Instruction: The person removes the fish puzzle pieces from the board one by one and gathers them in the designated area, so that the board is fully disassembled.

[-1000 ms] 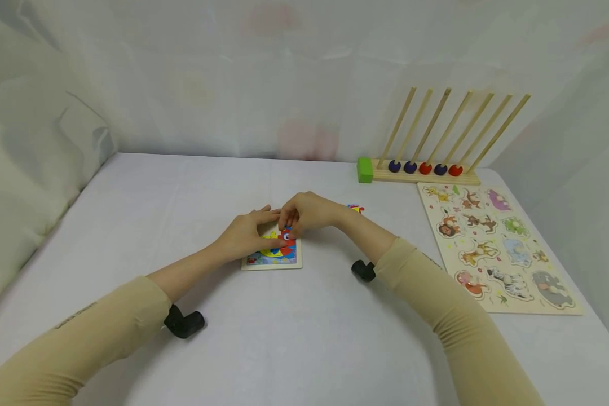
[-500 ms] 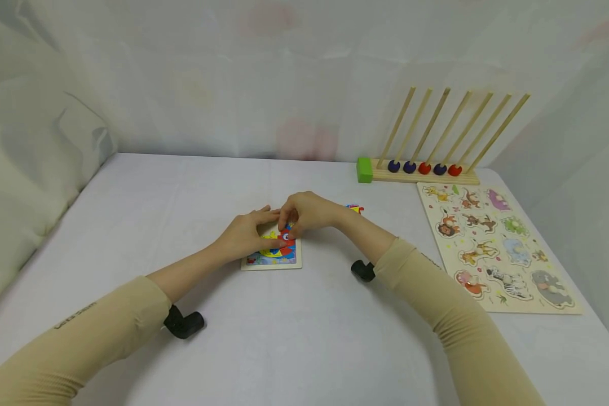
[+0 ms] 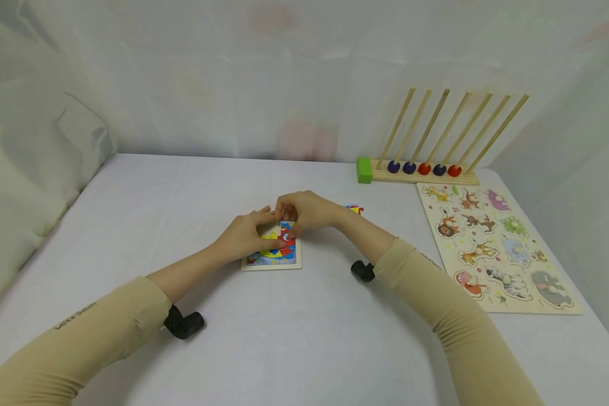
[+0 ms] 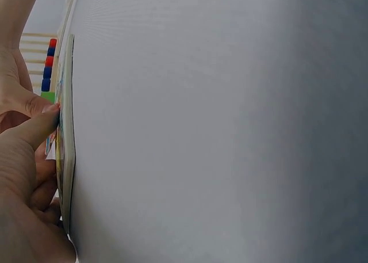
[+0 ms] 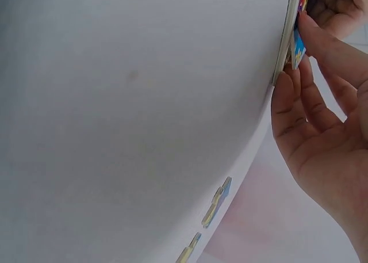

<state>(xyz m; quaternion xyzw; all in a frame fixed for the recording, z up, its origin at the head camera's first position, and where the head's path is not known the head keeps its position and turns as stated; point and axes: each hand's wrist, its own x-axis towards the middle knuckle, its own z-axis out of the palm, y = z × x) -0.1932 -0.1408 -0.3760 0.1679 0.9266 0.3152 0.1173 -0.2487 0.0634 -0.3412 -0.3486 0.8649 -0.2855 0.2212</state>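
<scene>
A small jigsaw puzzle board [image 3: 271, 268] with a colourful picture lies flat on the white table. My left hand [image 3: 241, 237] holds it from the left, thumb on the picture and fingers by the far edge. Over the right side, my right hand [image 3: 307, 213] pinches a blue-and-red puzzle piece [image 3: 287, 226] between thumb and index finger. In the right wrist view this puzzle piece [image 5: 298, 49] tilts up from the board, its lower end hidden by fingers. Behind the right wrist, a loose puzzle piece [image 3: 355, 208] shows partly; the right wrist view shows two loose pieces [image 5: 218, 202].
A wooden bead rack [image 3: 426, 176] with upright sticks, red and blue beads and a green end block stands at the back right. In front of it lies an animal peg puzzle [image 3: 497, 254]. Black wrist mounts [image 3: 185, 324] hang below both sleeves.
My right index finger has shifted slightly back and left, so more of the blue end of the pinched piece shows. The left hand and the board have stayed in place.
</scene>
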